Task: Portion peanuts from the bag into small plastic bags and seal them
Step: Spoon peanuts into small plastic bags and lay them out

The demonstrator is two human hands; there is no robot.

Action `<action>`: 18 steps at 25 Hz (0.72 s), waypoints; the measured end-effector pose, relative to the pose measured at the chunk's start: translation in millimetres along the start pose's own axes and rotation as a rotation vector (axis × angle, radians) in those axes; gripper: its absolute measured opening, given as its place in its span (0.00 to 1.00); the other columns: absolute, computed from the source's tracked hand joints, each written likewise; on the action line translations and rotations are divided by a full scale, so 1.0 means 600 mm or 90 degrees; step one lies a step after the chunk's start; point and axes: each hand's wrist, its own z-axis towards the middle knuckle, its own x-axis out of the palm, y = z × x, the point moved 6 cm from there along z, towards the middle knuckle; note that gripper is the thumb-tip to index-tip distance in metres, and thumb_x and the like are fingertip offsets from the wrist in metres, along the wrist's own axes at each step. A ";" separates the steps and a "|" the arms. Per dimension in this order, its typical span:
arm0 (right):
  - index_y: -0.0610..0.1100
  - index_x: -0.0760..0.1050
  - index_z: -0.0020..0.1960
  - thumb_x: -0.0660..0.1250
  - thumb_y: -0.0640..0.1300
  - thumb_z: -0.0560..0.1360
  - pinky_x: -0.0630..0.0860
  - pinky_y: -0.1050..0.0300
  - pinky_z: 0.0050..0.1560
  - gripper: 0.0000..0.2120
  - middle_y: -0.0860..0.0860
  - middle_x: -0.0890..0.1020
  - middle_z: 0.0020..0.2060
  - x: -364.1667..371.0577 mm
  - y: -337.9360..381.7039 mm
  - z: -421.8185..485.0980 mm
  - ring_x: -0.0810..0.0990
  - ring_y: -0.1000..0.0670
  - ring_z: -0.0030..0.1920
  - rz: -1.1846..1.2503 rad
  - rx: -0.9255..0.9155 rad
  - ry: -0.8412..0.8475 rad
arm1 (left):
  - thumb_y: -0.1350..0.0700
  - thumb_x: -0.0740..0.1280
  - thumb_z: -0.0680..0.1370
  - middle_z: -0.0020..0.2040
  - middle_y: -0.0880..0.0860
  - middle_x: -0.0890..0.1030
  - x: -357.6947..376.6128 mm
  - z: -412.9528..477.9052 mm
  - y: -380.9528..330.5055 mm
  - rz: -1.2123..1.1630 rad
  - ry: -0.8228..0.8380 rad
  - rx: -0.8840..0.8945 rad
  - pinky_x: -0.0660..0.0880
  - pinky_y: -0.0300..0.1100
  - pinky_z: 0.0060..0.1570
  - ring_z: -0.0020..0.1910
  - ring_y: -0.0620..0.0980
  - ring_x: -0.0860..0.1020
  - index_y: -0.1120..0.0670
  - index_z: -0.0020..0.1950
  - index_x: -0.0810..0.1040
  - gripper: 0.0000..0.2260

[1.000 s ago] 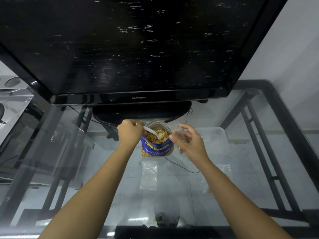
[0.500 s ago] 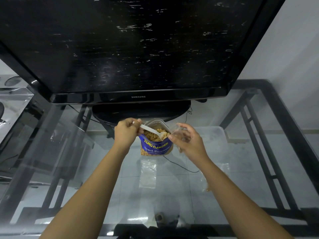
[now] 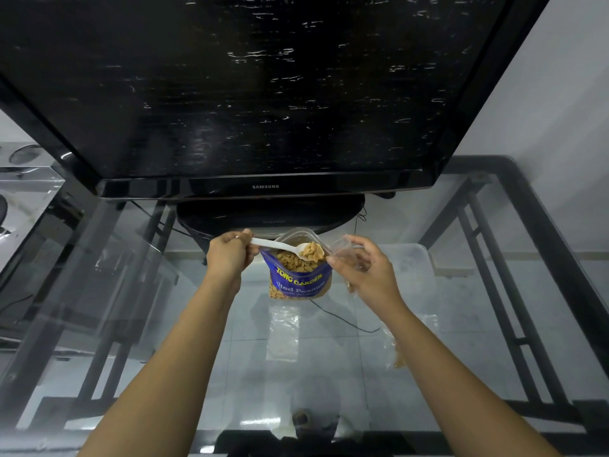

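Glass bench [image 3: 329, 390]: one empty small bag [image 3: 283, 338] lies flat at centre, and one part-filled small bag [image 3: 395, 356] sits beside the right forearm. Two hands: left hand [image 3: 230, 255] pinches one white spoon [image 3: 280, 247] heaped with peanuts over one open peanut bag [image 3: 298, 282]. Right hand [image 3: 365, 272] pinches one clear held bag [image 3: 346, 249] just beside it. One TV [image 3: 263, 94] stands behind.

1. The person's bare left hand [image 3: 230, 255] is showing uncovered skin from the fingers to the wrist.
2. The bare right hand [image 3: 365, 272] is showing the same, with its knuckles and wrist uncovered.
3. The long, slim left forearm [image 3: 178, 351] is appearing bare along its whole visible length.
4. The matching right forearm [image 3: 438, 361] is likewise appearing bare, widening toward the lower edge of the view.
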 end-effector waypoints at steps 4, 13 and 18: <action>0.49 0.73 0.59 0.74 0.51 0.68 0.77 0.68 0.41 0.22 0.57 0.80 0.46 -0.007 0.029 0.004 0.79 0.57 0.47 -0.140 -0.062 -0.025 | 0.59 0.62 0.79 0.24 0.50 0.75 -0.026 0.006 -0.012 -0.053 -0.016 0.000 0.69 0.34 0.28 0.27 0.45 0.70 0.58 0.41 0.75 0.08; 0.51 0.75 0.56 0.75 0.53 0.66 0.79 0.60 0.40 0.21 0.57 0.79 0.43 0.051 0.072 0.017 0.79 0.56 0.42 -0.262 -0.146 -0.018 | 0.57 0.62 0.78 0.31 0.52 0.74 -0.037 -0.017 -0.113 -0.036 -0.008 0.105 0.69 0.31 0.27 0.28 0.43 0.71 0.55 0.40 0.75 0.08; 0.51 0.74 0.56 0.75 0.54 0.66 0.76 0.63 0.40 0.22 0.58 0.79 0.43 0.068 0.077 0.015 0.77 0.59 0.45 -0.187 -0.147 -0.060 | 0.53 0.64 0.78 0.30 0.50 0.78 -0.024 -0.096 -0.183 0.185 -0.016 0.377 0.72 0.35 0.34 0.28 0.41 0.76 0.51 0.38 0.77 0.09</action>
